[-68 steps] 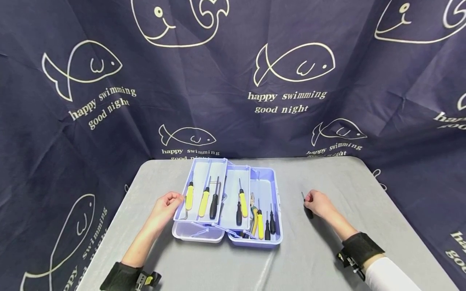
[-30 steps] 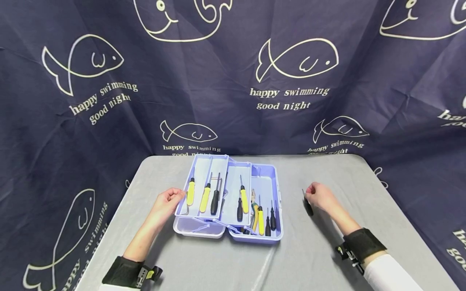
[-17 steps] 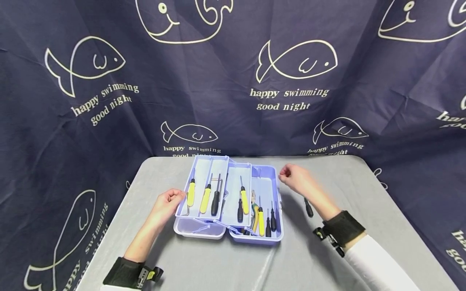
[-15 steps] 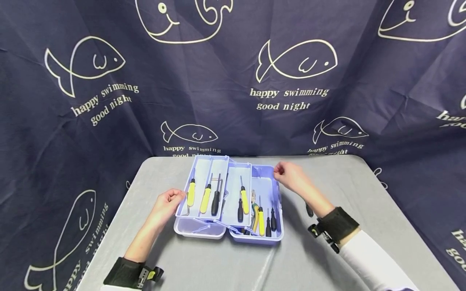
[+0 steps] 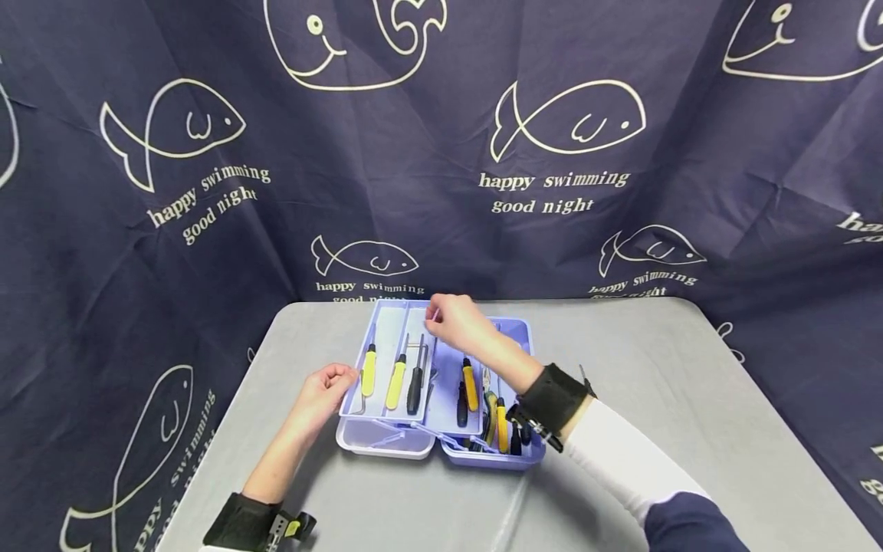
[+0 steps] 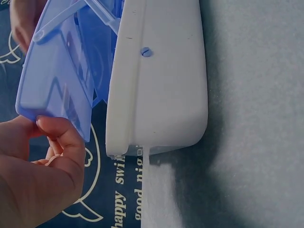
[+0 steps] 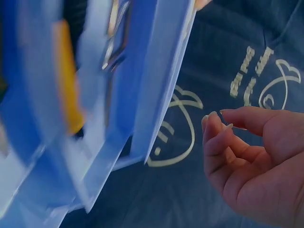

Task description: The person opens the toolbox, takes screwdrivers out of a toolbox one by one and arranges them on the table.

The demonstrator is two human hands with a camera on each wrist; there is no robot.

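Note:
A lilac cantilever toolbox (image 5: 519,328) stands with its trays fanned out to the left. My left hand (image 5: 327,391) pinches the outer edge of its top tray (image 5: 390,314); the left wrist view shows thumb and fingers on that tray's corner. My right hand (image 5: 458,316) hovers over the far part of the trays. In the right wrist view its fingers (image 7: 216,142) curl loosely, with nothing visible between them. A black screwdriver (image 5: 584,376) lies on the table to the right, mostly hidden by my right forearm.
The top tray holds yellow-handled screwdrivers (image 5: 369,370), a black-handled screwdriver (image 5: 415,392) and hex keys. Another yellow-handled screwdriver (image 5: 471,387) lies in the middle tray. Pliers (image 5: 490,418) and further screwdrivers sit in the base, partly under my right arm. A printed curtain (image 5: 441,199) hangs behind the table.
My right hand has let go of the black screwdriver on the table and swept left across the toolbox to the top tray. My left hand keeps its grip on the tray edge.

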